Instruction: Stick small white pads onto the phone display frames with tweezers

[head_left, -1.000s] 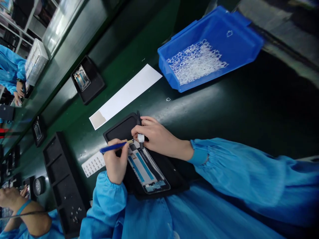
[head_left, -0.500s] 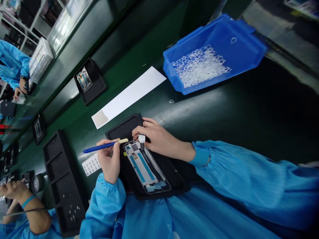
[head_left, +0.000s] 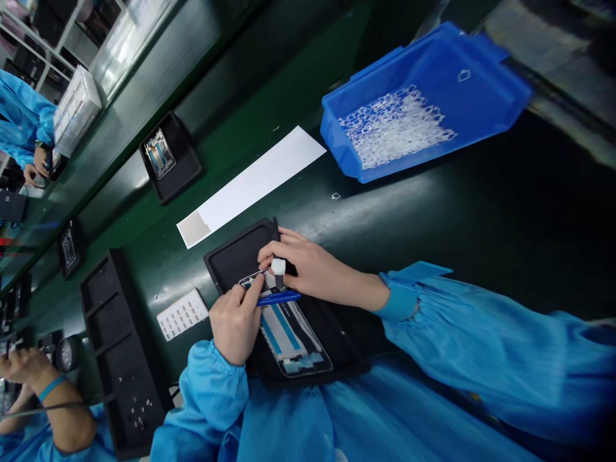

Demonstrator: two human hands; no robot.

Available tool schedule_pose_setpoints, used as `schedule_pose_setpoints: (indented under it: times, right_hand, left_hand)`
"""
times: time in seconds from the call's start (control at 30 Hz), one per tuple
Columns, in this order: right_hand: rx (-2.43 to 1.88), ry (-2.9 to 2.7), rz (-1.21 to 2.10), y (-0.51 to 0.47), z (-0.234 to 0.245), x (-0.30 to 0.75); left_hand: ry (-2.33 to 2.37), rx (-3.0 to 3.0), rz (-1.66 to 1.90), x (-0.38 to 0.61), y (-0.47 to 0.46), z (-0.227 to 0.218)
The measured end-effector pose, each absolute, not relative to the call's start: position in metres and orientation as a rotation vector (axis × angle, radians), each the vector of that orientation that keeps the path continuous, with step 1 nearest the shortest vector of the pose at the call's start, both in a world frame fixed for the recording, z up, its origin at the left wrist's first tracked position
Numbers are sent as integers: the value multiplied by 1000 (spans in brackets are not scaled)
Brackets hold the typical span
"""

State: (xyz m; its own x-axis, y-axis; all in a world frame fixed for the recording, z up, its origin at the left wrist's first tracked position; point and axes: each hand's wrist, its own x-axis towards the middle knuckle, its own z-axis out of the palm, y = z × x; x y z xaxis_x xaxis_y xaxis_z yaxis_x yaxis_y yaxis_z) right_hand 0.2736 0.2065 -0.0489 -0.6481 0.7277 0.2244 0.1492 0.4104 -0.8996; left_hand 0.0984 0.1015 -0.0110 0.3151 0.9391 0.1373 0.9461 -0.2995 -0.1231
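A phone frame (head_left: 293, 343) with blue strips lies in a black tray (head_left: 235, 253) in front of me. My left hand (head_left: 235, 324) is closed round a blue pen-shaped stick (head_left: 279, 298), which lies across the upper part of the frame. The left index finger presses down near the frame's top end. My right hand (head_left: 312, 266) is at that same end, its fingers curled and close to the left fingertip. By its thumb and index finger is a small white-topped piece (head_left: 278, 267) with a dark stem. What the right fingertips grip is partly hidden.
A blue bin (head_left: 481, 102) holds many thin white outlines. Nearby lie a white strip (head_left: 260, 179), a white card of small pieces (head_left: 183, 314) and a long compartmented black tray (head_left: 125, 359). Another tray (head_left: 180, 170) carries a phone frame. Co-workers' hands (head_left: 29, 369) are at left.
My left hand has moved right onto the frame and swung the blue stick round, so its blue end now points right. The left index finger has come down on the frame. My right hand barely moved.
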Motion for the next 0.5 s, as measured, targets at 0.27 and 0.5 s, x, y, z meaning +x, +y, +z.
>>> schedule_pose_setpoints:
  times: [0.27,0.5]
  right_hand:
    - [-731,-2045,1177,206,-53,272]
    - [-749,-2104,1215,207,-49,275]
  left_hand:
    - [-1674,-2480,160,100,117,5]
    - [-1663,-2532,31,101,107,1]
